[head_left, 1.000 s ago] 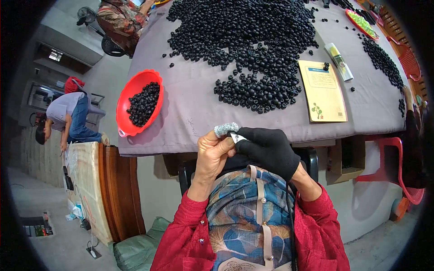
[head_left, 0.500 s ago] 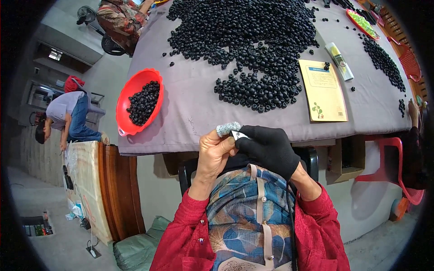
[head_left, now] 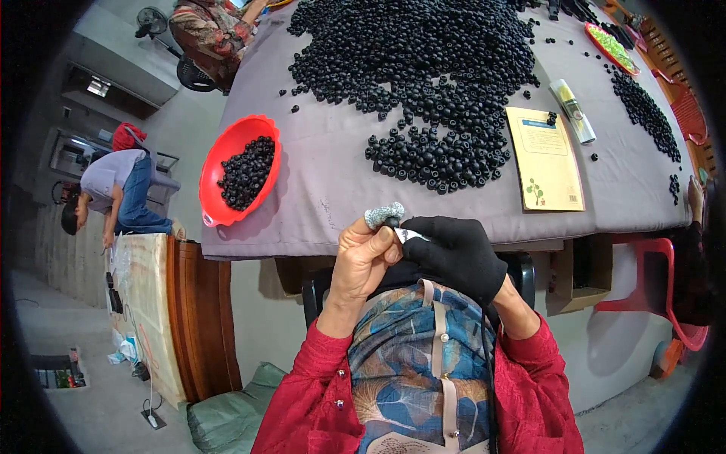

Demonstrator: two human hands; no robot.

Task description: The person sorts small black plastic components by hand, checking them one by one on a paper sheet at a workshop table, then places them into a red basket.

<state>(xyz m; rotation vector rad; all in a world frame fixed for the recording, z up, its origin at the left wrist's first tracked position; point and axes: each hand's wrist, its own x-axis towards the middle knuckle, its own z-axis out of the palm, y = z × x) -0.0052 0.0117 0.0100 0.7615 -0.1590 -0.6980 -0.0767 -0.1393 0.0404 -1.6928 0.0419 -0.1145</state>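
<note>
Left hand [head_left: 364, 256] pinching black bead [head_left: 392, 222], gloved right hand [head_left: 460, 253] clamped on white piece [head_left: 410, 234], red bowl [head_left: 214, 175] leftward

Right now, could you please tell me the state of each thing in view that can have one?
Left hand: bare but for a grey finger cover, pinching a small black bead.
Right hand: gloved, closed on a white pointed piece.
Red bowl: part full of black beads.
Large bead pile: loose, spread on the cloth.
Yellow booklet: shut, lying flat.
Fan: running or stopped, cannot tell.
</note>
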